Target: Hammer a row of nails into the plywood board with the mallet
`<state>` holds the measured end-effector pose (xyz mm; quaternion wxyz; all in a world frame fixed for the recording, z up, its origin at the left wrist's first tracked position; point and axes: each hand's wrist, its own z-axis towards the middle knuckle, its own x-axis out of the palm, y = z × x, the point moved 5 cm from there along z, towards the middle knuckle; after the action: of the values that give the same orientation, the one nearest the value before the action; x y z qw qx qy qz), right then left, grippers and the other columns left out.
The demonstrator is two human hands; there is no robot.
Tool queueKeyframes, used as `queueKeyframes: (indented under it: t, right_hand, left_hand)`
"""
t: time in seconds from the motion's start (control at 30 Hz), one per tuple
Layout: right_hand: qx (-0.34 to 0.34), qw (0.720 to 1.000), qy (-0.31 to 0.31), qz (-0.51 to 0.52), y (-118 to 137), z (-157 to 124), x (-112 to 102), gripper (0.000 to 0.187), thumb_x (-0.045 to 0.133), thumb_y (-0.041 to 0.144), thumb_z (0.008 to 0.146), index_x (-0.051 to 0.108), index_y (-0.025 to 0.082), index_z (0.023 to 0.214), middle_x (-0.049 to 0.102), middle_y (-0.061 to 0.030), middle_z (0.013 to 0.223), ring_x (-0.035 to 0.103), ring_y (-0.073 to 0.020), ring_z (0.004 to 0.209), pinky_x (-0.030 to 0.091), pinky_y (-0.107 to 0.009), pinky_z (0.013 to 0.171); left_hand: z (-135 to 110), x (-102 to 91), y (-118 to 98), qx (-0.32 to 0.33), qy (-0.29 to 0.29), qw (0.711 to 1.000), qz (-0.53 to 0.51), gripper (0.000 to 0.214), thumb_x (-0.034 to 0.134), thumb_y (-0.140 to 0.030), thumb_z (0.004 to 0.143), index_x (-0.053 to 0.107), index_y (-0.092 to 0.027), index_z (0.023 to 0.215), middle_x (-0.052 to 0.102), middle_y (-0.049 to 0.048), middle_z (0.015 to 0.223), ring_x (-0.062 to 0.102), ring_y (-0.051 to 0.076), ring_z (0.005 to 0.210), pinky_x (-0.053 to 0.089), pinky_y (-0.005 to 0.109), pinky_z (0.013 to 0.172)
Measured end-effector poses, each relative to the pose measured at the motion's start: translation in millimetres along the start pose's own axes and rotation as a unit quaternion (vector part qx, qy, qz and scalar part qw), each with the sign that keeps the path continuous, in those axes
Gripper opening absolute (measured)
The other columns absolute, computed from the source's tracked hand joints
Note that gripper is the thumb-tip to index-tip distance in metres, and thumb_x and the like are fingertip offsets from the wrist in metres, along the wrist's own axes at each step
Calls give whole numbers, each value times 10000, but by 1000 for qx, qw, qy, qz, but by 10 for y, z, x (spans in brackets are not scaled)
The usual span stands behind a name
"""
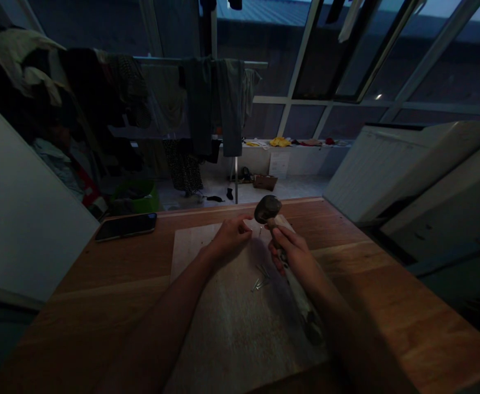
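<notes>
My right hand [291, 249] is wrapped round the handle of a hammer, close below its head. The dark hammer head [268, 209] is raised over the far part of a pale wooden board [223, 323], and the long handle slants back under my right forearm. A single nail [260, 231] stands upright on the board, just below the hammer head. Left of it, my left hand [234, 234] rests near the board with fingers loosely curled, thumb and forefinger apart, not touching the nail. Several loose nails [260, 283] lie in a small pile nearer to me.
The board lies on a brown wooden table [133, 279]. A phone [126, 226] is at the table's far left. Beyond the far edge are a green basket [145, 197] and a rack hung with clothes [229, 104]. A white appliance [371, 164] stands to the right.
</notes>
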<state>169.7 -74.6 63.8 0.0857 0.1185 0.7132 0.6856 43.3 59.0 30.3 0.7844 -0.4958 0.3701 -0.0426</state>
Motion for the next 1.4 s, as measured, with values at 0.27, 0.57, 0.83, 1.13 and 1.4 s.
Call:
queueKeyframes:
  t: [0.27,0.57,0.83,1.13,1.4]
  right_hand:
    - [14,999,27,-16,-181,-22,130,446,678,631,809,640,234,1009,531,71,560,453,-123,346,335,-251,303]
    - [32,999,39,-9,-248,-8,101,408,708,627,782,627,247,905,532,67,551,437,-119,340,314,-251,292]
    - [33,997,-37,57,-213,-10,-104,483,741,608,781,660,237,1078,500,77,575,441,-111,367,336,-234,306]
    - [20,993,-67,93,-258,43,-208,534,817,649,680,619,215,920,496,93,535,406,-85,337,336,-218,288]
    - [30,993,-71,91,-254,30,-172,577,823,651,659,629,204,969,499,100,536,415,-83,346,335,-205,289]
  left_hand:
    - [11,1,14,16,4,1000,1,498,711,-132,781,717,-156,1279,750,-4,799,658,145,705,487,231,677]
    - [-3,22,-6,9,16,1000,4,453,716,-126,797,675,-159,1247,735,12,875,639,146,742,482,245,698]
    - [-72,-19,-400,79,137,981,113,150,774,-179,754,668,-202,857,652,34,953,591,177,805,475,293,739]
    - [-341,294,-723,112,301,933,164,170,814,-114,678,721,-225,767,664,44,875,613,210,761,477,320,710]
    - [-309,289,-645,100,337,922,158,145,735,-129,737,655,-192,633,646,23,716,567,157,636,410,290,604]
